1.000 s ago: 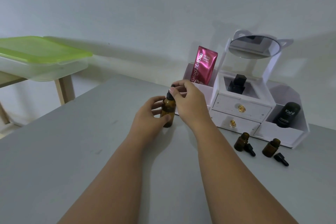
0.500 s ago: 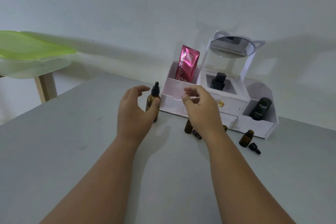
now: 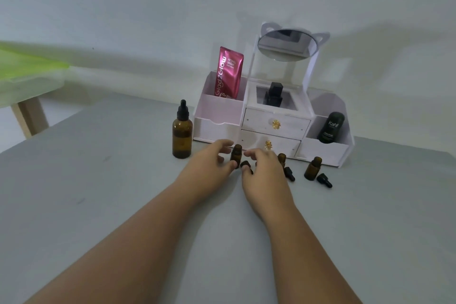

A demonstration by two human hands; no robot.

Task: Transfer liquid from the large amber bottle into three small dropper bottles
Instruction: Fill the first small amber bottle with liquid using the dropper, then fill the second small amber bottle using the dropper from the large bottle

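Observation:
The large amber bottle [image 3: 182, 136] stands upright with its black dropper cap on, left of the white organizer, and nothing touches it. Three small amber bottles stand uncapped in front of the drawers: the first small bottle [image 3: 236, 154], a second [image 3: 281, 158] partly hidden behind my right hand, and a third [image 3: 313, 168]. A black dropper cap lies beside each: [image 3: 246, 165], [image 3: 289, 173], [image 3: 324, 179]. My left hand [image 3: 209, 163] curls around the first small bottle, thumb at its base, fingers apart. My right hand [image 3: 264, 170] has its fingertips at the first cap.
The white organizer [image 3: 271, 128] with drawers and a mirror stands against the wall. It holds a pink sachet [image 3: 228, 73], a black bottle [image 3: 273, 95] and a dark tube [image 3: 331, 127]. A green-lidded box [image 3: 27, 74] sits on a wooden table at left.
My left hand let go of the large amber bottle, which now stands alone. Both hands moved right and forward to the first small bottle and its cap.

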